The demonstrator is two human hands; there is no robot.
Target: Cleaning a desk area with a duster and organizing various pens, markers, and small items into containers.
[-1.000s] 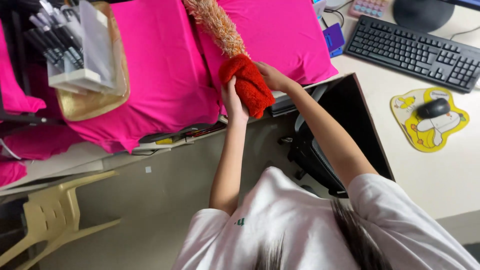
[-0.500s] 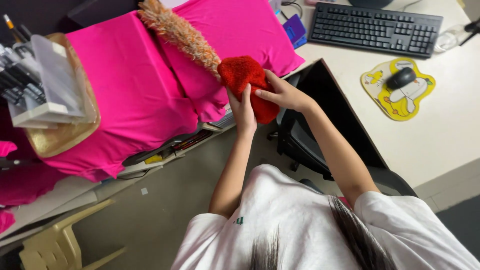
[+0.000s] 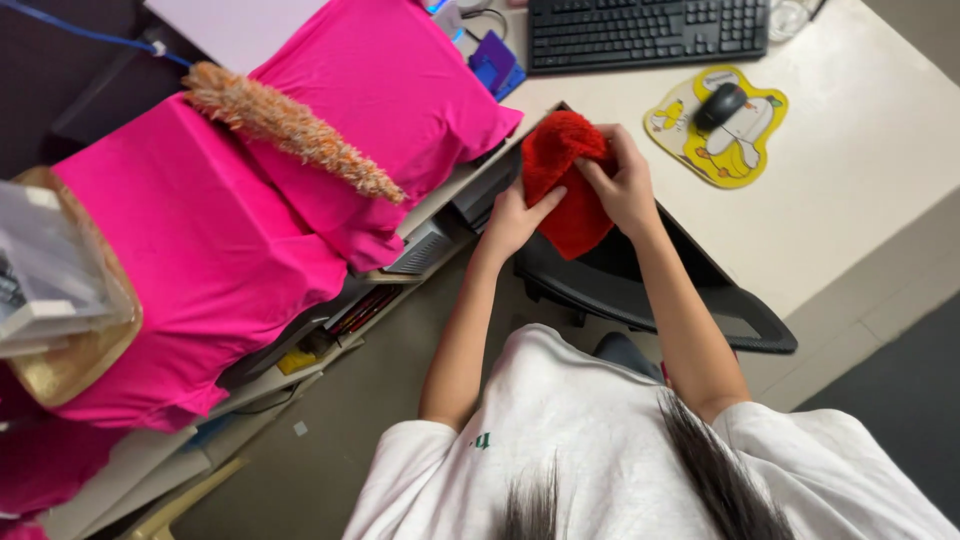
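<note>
Your right hand (image 3: pixel 625 185) covers part of the red cloth (image 3: pixel 565 185); the keyboard (image 3: pixel 645 30) runs off the top edge.

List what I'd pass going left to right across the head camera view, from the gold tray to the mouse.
gold tray → fuzzy orange duster → left hand → red cloth → right hand → black mouse on the yellow mouse pad.

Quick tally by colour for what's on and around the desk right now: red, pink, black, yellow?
Red: 1, fuzzy red cloth held by left hand and right hand
Pink: 1, bright pink fabric cover
Black: 2, black keyboard, black computer mouse
Yellow: 1, yellow cartoon mouse pad
Total: 5
</note>
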